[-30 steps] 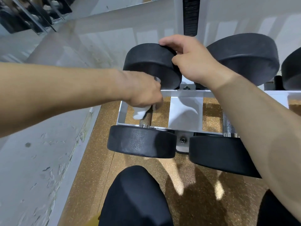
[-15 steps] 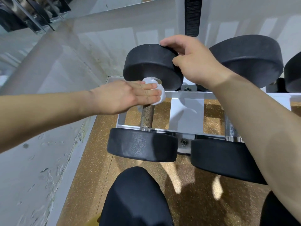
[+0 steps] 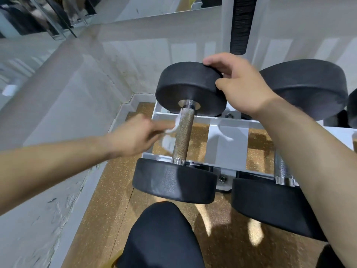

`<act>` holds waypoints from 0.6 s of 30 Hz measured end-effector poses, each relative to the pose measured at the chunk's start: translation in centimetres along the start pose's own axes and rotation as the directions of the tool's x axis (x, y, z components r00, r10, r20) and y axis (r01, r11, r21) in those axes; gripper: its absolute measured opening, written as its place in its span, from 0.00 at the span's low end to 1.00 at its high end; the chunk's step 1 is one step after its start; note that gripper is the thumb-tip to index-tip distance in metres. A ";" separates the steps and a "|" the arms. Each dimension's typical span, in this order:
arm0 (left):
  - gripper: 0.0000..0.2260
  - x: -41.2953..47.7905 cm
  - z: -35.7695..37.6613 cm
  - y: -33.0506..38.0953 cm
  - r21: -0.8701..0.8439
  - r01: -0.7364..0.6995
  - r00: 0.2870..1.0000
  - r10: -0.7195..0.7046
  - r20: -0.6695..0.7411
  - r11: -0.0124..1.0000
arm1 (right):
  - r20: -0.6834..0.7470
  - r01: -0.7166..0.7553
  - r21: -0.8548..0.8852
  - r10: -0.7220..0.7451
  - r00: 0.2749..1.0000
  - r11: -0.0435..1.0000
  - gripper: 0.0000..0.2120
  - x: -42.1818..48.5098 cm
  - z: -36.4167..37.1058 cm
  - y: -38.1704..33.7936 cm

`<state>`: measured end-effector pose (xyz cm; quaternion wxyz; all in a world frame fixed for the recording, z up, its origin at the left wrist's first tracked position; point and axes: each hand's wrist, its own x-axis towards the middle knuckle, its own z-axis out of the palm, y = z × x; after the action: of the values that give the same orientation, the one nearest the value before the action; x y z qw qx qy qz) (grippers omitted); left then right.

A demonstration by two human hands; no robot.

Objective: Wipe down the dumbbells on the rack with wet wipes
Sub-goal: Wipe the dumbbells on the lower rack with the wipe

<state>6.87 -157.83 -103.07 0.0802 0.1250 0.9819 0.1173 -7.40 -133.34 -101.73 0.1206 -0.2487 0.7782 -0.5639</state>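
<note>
Head view: right hand [image 3: 239, 86] grips dumbbell end [image 3: 185, 88]; left hand [image 3: 135, 138] pinches wet wipe [image 3: 170, 130] against its handle [image 3: 183, 136].

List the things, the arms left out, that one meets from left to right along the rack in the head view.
wet wipe → knurled bar of the left dumbbell → white rack plate → knurled bar of the next dumbbell

Scuffed white wall [image 3: 63, 117], speckled tan floor [image 3: 104, 219], perhaps mirror [image 3: 36, 18] above.
</note>
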 end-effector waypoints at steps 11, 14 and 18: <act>0.12 4.1 2.0 2.7 -0.925 0.330 0.777 -0.502 0.379 -0.187 | -0.032 -0.007 -0.008 0.007 0.999 1.000 0.29 -0.2 0.1 -0.3; 0.12 5.4 2.2 2.8 -0.914 0.323 0.766 -0.500 0.405 -0.246 | -0.038 -0.004 -0.019 0.003 0.999 1.000 0.29 -0.2 0.2 -0.2; 0.15 2.7 3.0 1.8 -0.833 0.541 0.792 -0.264 0.551 -0.116 | -0.028 -0.002 -0.022 0.001 1.000 1.000 0.29 -0.1 0.1 -0.2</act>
<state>5.23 -154.81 -105.83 0.2739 -0.2613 0.5955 0.7086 -7.24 -133.39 -101.60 0.1074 -0.2415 0.7861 -0.5587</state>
